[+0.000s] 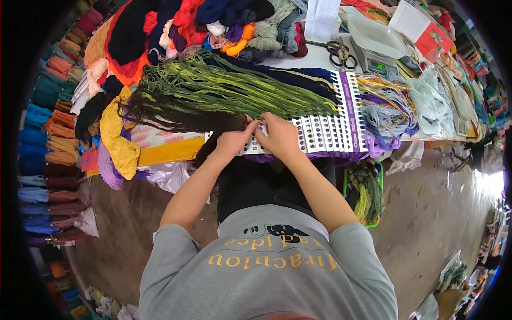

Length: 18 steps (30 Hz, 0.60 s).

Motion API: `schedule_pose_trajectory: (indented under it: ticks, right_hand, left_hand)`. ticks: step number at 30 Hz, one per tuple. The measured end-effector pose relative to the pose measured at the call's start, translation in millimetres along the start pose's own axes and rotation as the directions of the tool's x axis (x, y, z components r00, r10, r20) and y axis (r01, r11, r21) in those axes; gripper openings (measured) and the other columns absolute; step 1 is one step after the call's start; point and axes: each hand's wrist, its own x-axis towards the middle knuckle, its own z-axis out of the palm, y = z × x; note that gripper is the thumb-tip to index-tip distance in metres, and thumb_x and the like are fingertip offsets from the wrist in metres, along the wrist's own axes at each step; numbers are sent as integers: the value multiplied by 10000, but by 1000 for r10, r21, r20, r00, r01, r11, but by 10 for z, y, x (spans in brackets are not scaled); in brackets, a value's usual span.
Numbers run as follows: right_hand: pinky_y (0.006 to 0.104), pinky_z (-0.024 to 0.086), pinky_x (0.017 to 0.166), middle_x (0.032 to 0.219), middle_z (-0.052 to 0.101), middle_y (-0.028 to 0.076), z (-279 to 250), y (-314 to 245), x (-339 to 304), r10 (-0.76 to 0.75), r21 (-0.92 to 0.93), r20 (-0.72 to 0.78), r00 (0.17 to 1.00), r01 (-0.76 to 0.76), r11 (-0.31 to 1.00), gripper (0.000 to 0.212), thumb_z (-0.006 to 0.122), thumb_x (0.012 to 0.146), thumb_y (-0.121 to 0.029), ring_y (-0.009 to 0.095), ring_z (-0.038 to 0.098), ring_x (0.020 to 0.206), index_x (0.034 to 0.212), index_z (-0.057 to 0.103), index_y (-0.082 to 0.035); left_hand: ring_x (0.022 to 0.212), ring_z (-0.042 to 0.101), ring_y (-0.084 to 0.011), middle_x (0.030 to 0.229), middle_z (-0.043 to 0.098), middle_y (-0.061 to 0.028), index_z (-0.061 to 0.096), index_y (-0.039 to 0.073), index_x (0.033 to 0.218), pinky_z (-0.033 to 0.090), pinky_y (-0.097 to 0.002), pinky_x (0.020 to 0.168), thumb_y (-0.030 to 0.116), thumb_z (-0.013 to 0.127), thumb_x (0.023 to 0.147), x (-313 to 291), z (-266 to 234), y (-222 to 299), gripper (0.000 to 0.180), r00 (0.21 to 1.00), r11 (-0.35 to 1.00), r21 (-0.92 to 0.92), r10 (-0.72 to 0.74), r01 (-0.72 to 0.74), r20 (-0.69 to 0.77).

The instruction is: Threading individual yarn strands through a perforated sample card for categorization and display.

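White punched thread cards [320, 133] lie overlapped at the table's front edge, with rows of holes along them. Green and yellow-green threads [250, 88] are looped through the far cards and spread to the left. Over the near cards, my left hand [234, 140] is closed around dark brown thread [176, 114], which trails left and hangs over the edge. My right hand [278, 136] sits beside it, fingertips closed on the near punched card. Both sets of fingertips nearly meet at the holes; the exact pinch is partly hidden.
Scissors [340, 53] and a digital scale [373, 50] stand at the back right. Yarn skeins [229, 26] heap along the back, and a yellow skein [118, 140] hangs at left. A green basket [380, 200] of threads stands below the table's front edge.
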Motion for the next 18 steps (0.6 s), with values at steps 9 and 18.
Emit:
schedule_pose_trajectory:
  ticks: [9,18]
  right_hand:
    - [358,458,546,711,597,54,9,21,-4,-4,-5,-1,1000,4,1000,321,644,713,-287,256,598,644,956,555,-98]
    - [362,452,549,689,584,48,-1,5,-2,17,-9,26,1000,-17,1000,319,638,721,-296,249,592,635,957,556,-97]
  left_hand:
    - [771,575,-307,796,589,-104,573,93,907,443,-382,675,326,511,873,27,84,-117,244,986,994,84,84,-73,-141]
    - [804,579,-309,846,597,-117,575,81,935,442,-367,719,349,490,889,69,-8,-222,285,970,994,-57,79,-94,-231]
